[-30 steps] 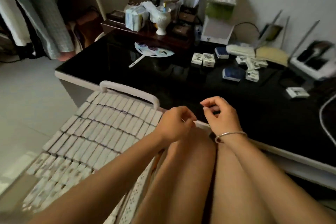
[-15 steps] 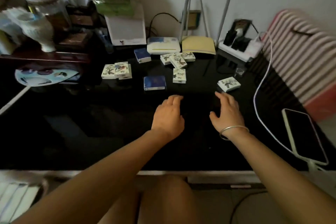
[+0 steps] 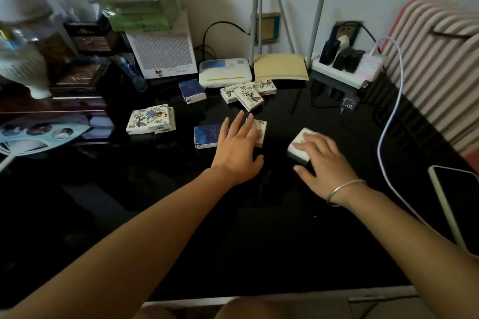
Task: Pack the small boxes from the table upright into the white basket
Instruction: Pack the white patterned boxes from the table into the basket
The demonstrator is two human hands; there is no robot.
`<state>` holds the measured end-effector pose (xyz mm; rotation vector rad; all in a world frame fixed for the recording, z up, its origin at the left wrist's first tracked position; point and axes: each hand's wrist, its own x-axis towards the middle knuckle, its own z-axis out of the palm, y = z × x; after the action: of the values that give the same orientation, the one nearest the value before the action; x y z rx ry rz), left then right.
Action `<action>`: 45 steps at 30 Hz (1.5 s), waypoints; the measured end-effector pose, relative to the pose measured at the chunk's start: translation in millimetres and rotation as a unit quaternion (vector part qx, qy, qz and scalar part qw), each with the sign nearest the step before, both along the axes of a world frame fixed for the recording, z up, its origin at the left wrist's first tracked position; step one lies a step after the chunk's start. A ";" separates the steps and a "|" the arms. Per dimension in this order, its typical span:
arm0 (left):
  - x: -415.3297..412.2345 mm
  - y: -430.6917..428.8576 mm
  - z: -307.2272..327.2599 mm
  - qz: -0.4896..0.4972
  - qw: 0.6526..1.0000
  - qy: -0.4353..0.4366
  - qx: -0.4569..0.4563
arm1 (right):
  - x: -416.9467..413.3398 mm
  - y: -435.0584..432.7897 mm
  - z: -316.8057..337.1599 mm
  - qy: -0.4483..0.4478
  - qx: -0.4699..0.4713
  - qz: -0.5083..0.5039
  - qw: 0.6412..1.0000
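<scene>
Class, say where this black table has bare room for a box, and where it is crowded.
Bare: the table strip from left hand and right hand to the near edge; also right hand to white cable. Crowded: small boxes by the router.

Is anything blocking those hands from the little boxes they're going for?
Nothing visible does. The right hand lies on a white box, and the left hand spreads its fingers over another white box beside a blue box. The basket is out of view, so that path cannot be judged.

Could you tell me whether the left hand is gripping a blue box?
No, the left hand is open, fingers straight, by the nearer blue box.
</scene>
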<state>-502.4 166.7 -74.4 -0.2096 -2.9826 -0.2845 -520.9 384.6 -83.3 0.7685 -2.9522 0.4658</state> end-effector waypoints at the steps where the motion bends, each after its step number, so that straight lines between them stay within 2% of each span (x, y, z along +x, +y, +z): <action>1: 8.9 -1.0 0.4 -0.010 1.000 0.008 0.006 | 12.0 -4.2 0.3 0.014 -0.023 0.027 0.999; 4: 42.9 -0.5 4.6 -0.021 0.999 -0.010 0.043 | 48.7 -16.3 0.2 0.021 -0.060 0.053 0.997; 7: 80.9 6.1 8.6 0.018 0.997 -0.037 0.070 | 76.6 -25.8 -1.9 0.022 -0.089 0.017 0.996; 11: 118.8 20.7 20.2 0.111 0.990 -0.026 0.079 | 108.5 -44.8 3.9 0.032 -0.067 -0.056 0.996; 14: 137.7 21.5 26.3 0.139 0.983 -0.053 0.107 | 134.1 -56.5 10.0 0.010 -0.036 -0.062 0.997; 16: 153.2 12.3 26.7 0.154 0.972 -0.093 0.148 | 149.4 -59.9 14.2 -0.027 -0.095 -0.073 0.992; 19: 183.4 -15.4 34.2 0.197 0.936 -0.130 0.260 | 172.9 -67.8 27.9 -0.160 -0.282 -0.089 0.942; 21: 211.1 -39.2 41.1 0.217 0.904 -0.137 0.341 | 194.4 -81.4 39.1 -0.246 -0.360 -0.071 0.897; 24: 254.9 -67.0 50.2 0.228 0.839 -0.125 0.478 | 222.4 -108.2 56.1 -0.300 -0.423 -0.063 0.853; 26: 289.5 -82.6 60.7 0.237 0.795 -0.107 0.548 | 240.1 -131.0 72.7 -0.345 -0.472 -0.066 0.808; 29: 344.5 -106.2 79.8 0.253 0.761 -0.067 0.594 | 269.8 -167.6 94.9 -0.420 -0.501 -0.038 0.756; 34: 432.1 -154.2 91.6 0.271 0.753 -0.027 0.599 | 330.3 -232.0 103.1 -0.571 -0.478 0.020 0.667; 37: 475.9 -174.5 94.6 0.272 0.749 -0.001 0.604 | 358.8 -259.2 102.1 -0.633 -0.477 0.019 0.609; 39: 505.4 -185.9 94.6 0.275 0.758 0.017 0.591 | 377.8 -272.6 100.5 -0.665 -0.460 0.055 0.586; 41: 529.7 -195.6 94.8 0.275 0.778 0.031 0.564 | 395.4 -282.3 96.7 -0.684 -0.423 0.103 0.585; 45: 563.6 -209.5 92.5 0.282 0.811 0.057 0.510 | 419.4 -296.7 89.1 -0.684 -0.365 0.153 0.613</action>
<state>61.1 -42.8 18.1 0.7172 -2.1844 -1.5832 -101.5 87.9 5.8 0.9834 -2.7093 3.2618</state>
